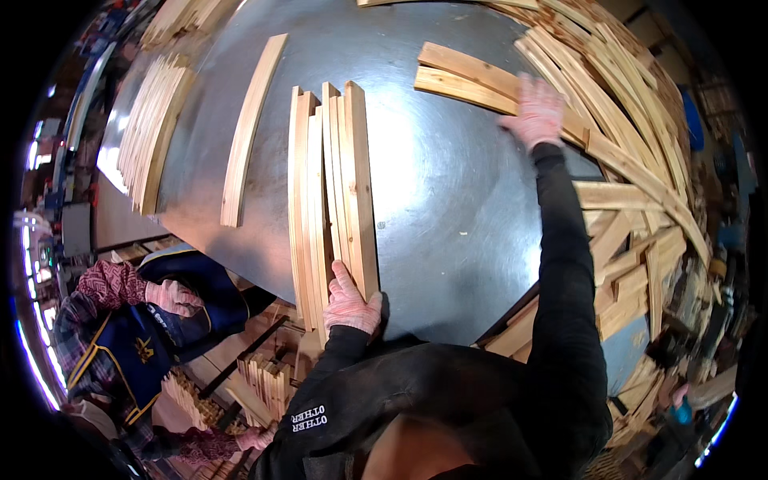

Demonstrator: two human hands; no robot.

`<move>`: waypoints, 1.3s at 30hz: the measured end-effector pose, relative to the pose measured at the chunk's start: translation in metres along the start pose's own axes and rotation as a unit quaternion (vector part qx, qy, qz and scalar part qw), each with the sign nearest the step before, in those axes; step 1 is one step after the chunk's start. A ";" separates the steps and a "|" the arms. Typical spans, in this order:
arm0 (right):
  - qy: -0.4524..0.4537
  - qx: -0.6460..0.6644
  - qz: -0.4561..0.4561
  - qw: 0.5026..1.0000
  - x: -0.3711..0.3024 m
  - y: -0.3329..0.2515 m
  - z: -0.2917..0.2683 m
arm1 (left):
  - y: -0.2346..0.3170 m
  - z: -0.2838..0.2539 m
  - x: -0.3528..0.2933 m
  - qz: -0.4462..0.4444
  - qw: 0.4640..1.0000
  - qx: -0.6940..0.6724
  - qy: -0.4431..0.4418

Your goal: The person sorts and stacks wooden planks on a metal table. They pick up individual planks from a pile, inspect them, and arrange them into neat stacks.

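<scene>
My left hand (353, 309), in a pale pink-and-white work glove, is at the near end of a bundle of light wooden slats (358, 184) standing on edge. Its fingers and thumb close around the right-hand slats of that bundle. Out to the right, my right hand (538, 114), gloved alike, lies with fingers spread on a pair of wooden slats (468, 80) lying side by side. The thumb points left, off the slats' near edge. Both bundle and pair rest on a shiny grey metal table (448, 216).
A single slat (254, 128) and a tight row of slats (156, 132) lie toward the left. Loose slats (632, 104) pile up along the right side. A co-worker's gloved hand (174, 298) shows at the lower left, near more stacked slats (264, 384) below the table edge.
</scene>
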State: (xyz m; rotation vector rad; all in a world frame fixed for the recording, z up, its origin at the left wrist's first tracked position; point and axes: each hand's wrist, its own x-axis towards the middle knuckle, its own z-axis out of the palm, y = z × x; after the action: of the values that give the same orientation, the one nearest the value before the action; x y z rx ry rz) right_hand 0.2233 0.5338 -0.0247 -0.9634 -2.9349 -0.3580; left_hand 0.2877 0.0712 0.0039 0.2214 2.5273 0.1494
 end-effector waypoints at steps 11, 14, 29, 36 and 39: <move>-0.382 0.062 -0.174 0.905 -0.009 -0.035 -0.021 | -0.012 -0.004 0.011 0.013 0.999 0.050 0.014; -0.403 0.255 -0.201 0.856 -0.042 -0.035 0.004 | -0.019 -0.006 0.016 0.013 0.996 0.080 0.030; -0.160 0.392 -0.101 0.901 -0.118 -0.016 0.023 | -0.034 -0.008 0.017 0.057 0.977 0.102 0.178; -0.375 0.386 -0.081 0.839 -0.189 -0.235 -0.046 | -0.061 -0.015 0.038 0.015 0.985 -0.092 0.145; 0.011 0.276 -0.077 0.958 -0.178 -0.211 -0.001 | -0.062 -0.017 0.036 -0.017 0.992 -0.032 0.121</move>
State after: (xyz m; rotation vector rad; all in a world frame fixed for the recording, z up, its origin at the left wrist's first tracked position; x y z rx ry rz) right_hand 0.2433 0.2654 -0.0850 -0.6439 -2.8322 0.4294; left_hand 0.2406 0.0165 -0.0114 0.1418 2.7604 0.2582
